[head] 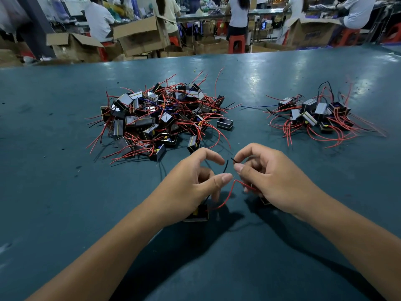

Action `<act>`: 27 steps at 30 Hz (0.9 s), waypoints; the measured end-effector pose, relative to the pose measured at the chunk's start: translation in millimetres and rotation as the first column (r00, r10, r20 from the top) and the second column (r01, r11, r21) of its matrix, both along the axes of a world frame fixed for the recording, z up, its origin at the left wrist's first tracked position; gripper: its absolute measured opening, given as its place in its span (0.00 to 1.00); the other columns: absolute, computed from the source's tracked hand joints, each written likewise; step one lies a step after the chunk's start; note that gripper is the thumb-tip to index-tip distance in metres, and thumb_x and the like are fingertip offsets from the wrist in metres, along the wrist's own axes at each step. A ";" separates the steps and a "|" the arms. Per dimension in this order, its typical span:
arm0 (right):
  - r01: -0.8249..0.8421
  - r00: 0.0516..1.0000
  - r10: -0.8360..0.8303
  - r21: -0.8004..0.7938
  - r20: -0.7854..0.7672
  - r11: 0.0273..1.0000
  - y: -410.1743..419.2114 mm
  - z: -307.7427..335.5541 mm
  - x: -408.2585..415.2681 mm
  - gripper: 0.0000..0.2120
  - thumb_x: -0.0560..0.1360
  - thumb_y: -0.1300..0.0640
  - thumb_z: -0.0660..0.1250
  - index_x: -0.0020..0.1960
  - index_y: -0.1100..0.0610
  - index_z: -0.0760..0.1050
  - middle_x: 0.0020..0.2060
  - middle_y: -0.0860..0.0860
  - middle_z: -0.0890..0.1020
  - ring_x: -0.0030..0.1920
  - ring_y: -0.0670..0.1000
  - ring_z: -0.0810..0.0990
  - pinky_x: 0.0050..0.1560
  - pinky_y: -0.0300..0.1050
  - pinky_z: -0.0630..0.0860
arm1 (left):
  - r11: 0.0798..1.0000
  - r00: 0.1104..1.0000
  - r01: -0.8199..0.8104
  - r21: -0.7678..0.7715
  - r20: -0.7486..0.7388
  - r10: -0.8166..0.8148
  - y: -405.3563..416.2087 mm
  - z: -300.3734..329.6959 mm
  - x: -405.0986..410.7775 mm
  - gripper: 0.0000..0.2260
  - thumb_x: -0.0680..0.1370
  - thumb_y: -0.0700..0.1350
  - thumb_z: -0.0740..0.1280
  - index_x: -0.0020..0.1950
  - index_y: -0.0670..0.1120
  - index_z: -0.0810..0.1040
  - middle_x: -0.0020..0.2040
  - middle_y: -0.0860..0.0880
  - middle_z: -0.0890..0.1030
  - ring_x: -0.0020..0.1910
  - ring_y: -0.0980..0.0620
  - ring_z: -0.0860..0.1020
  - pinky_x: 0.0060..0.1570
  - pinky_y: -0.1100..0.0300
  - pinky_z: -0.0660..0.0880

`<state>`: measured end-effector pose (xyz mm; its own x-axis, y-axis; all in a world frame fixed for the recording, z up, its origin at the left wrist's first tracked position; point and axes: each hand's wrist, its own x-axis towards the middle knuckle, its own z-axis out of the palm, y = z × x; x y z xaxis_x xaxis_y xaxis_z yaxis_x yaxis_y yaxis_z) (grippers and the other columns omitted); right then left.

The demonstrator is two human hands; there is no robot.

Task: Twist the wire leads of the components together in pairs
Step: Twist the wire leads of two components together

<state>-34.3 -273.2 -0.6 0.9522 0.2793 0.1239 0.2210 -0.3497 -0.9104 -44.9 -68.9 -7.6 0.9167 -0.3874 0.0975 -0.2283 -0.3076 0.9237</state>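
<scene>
Two bare hands are held close together over the near middle of the teal desk [282,213]. The left hand [195,181] is curled, with thumb and forefinger arched toward each other; a black lead [226,166] rises by its fingertips, but whether it is pinched cannot be told. Beneath this hand a small black component [198,213] is seen, partly hidden by the palm, with a red lead [227,196] curving up from it to the gap between the two hands. The right hand [267,177] is clenched on wire: a short black end [234,160] is pinched between thumb and forefinger, and a red wire passes under its lower fingers. A second component [265,200] is barely seen under the right palm. The stripped tips of the red leads appear to meet between the thumbs.

Farther back, a large pile [160,118] of black components with red leads lies left of centre. A smaller pile [319,114] lies well apart to the right. Beyond the desk edge, cardboard boxes [138,35], red stools [236,43] and seated people [99,18] are seen.
</scene>
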 end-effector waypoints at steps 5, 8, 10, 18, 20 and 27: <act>0.005 0.999 -0.007 0.069 0.032 0.998 3.6 3.1 -5.6 0.05 0.78 0.62 0.67 0.44 0.56 0.76 0.30 0.51 0.81 0.25 0.46 0.75 0.26 0.35 0.69 | 1.000 0.996 -0.027 -0.013 0.084 0.028 -1.9 -0.5 -0.6 0.10 0.82 0.55 0.63 0.44 0.53 0.75 0.32 0.50 0.82 0.23 0.53 0.64 0.24 0.63 0.62; -0.009 0.999 0.004 0.111 0.044 0.994 5.7 2.1 -6.6 0.05 0.78 0.62 0.68 0.43 0.57 0.76 0.29 0.48 0.79 0.26 0.43 0.73 0.26 0.32 0.67 | 0.999 0.994 -0.031 0.011 0.110 0.029 -3.2 -1.5 -1.3 0.10 0.81 0.55 0.64 0.43 0.52 0.77 0.31 0.51 0.81 0.23 0.55 0.65 0.25 0.63 0.63; -0.009 0.999 0.003 0.138 0.047 0.990 7.2 0.7 -6.5 0.04 0.77 0.62 0.69 0.44 0.57 0.77 0.29 0.48 0.79 0.27 0.44 0.74 0.28 0.31 0.67 | 0.999 0.991 -0.045 0.025 0.126 0.041 -3.7 -2.3 -0.9 0.09 0.80 0.55 0.64 0.44 0.53 0.78 0.30 0.52 0.81 0.24 0.56 0.66 0.26 0.64 0.63; 0.069 0.998 -0.069 0.207 -0.005 0.976 8.0 -3.1 -8.0 0.05 0.77 0.61 0.70 0.43 0.53 0.79 0.32 0.54 0.83 0.26 0.48 0.75 0.26 0.34 0.68 | 0.996 0.985 -0.071 0.049 0.160 0.062 -1.7 -2.2 0.6 0.07 0.79 0.52 0.64 0.44 0.53 0.80 0.30 0.53 0.79 0.26 0.60 0.68 0.29 0.67 0.64; 0.095 0.995 -0.092 0.221 -0.024 0.971 8.3 -3.7 -8.0 0.06 0.77 0.60 0.70 0.42 0.52 0.79 0.30 0.52 0.82 0.26 0.47 0.74 0.25 0.33 0.67 | 0.996 0.986 -0.075 0.042 0.149 0.068 -1.5 -2.1 0.7 0.08 0.79 0.51 0.64 0.43 0.52 0.79 0.29 0.53 0.77 0.26 0.60 0.68 0.29 0.68 0.64; 0.107 0.994 -0.104 0.238 -0.026 0.965 9.8 -2.9 -8.9 0.07 0.77 0.60 0.69 0.41 0.53 0.80 0.27 0.49 0.78 0.25 0.45 0.72 0.24 0.32 0.66 | 0.997 0.989 -0.076 0.011 0.130 0.074 -2.4 1.0 -1.9 0.10 0.81 0.49 0.64 0.41 0.48 0.78 0.26 0.54 0.74 0.24 0.60 0.68 0.28 0.69 0.65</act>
